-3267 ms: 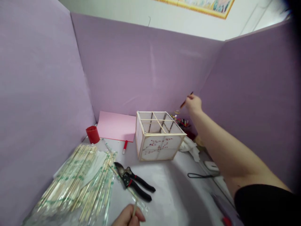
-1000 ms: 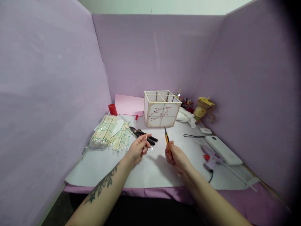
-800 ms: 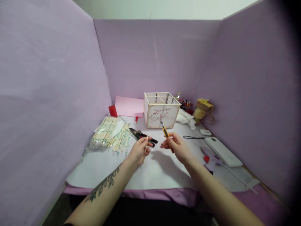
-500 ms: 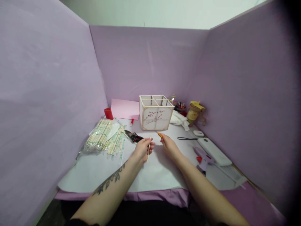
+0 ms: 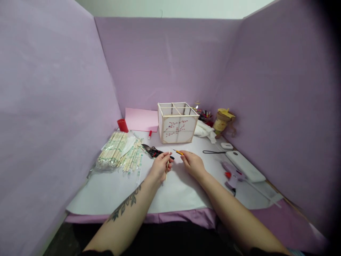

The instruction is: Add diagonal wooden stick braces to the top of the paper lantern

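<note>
Closed around a thin wooden stick [image 5: 167, 171], my left hand [image 5: 159, 167] holds it nearly upright above the white table covering. My right hand [image 5: 194, 164] pinches an orange craft knife [image 5: 179, 152] whose slim metal tip points left, towards the top of the stick but apart from it. Just behind my left hand lie black pruning shears [image 5: 150, 150] with red details, partly hidden by the fingers. Beyond both hands stands a white paper box frame [image 5: 178, 130] with wooden edges, a crossbar top and a painted red blossom branch.
Bundled chopsticks in plastic wrap [image 5: 113, 149] lie left, near a red cup-like object [image 5: 122, 125]. Pink card [image 5: 141, 119] and a small red tube [image 5: 150, 134] are behind. On the right are a glue gun [image 5: 233, 175], a white oblong case [image 5: 245, 166] and a yellow-topped container [image 5: 221, 121].
The knife has turned from pointing up-left to pointing more directly left, its tip now nearer the stick. The whole view has tilted slightly downward. Both hands keep their holds.
</note>
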`<state>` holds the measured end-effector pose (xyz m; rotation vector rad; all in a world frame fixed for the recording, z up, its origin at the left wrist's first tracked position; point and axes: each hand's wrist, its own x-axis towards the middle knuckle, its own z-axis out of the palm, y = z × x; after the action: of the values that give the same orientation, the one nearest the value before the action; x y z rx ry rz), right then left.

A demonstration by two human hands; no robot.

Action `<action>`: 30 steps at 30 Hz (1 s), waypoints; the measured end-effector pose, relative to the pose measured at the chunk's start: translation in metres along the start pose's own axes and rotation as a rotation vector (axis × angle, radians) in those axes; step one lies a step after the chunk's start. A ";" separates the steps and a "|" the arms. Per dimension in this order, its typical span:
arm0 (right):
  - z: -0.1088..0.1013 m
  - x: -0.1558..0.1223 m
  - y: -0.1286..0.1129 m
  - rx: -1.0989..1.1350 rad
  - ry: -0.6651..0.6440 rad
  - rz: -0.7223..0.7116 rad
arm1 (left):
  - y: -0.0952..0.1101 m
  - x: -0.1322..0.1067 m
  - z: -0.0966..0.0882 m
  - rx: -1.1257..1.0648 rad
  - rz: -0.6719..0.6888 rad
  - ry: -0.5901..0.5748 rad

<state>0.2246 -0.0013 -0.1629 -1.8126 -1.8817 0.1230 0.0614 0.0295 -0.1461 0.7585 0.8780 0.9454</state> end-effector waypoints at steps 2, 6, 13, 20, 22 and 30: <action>-0.002 -0.001 -0.002 -0.032 0.010 -0.023 | -0.001 0.002 -0.001 0.004 0.015 0.002; 0.000 0.000 -0.003 -0.086 0.024 -0.013 | -0.003 0.005 -0.004 0.025 0.040 0.003; 0.002 0.000 -0.004 -0.129 0.049 0.012 | -0.005 0.006 -0.008 0.067 0.049 -0.024; 0.000 0.000 -0.005 -0.144 0.039 0.014 | -0.005 0.006 -0.009 0.088 0.052 -0.042; 0.000 0.000 -0.005 -0.144 0.036 0.014 | -0.005 0.005 -0.009 0.094 0.055 -0.045; 0.000 0.000 -0.005 -0.135 0.045 0.022 | -0.004 0.003 -0.009 0.111 0.085 -0.046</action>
<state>0.2207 -0.0018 -0.1607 -1.9090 -1.8790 -0.0386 0.0562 0.0322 -0.1544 0.9157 0.8688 0.9565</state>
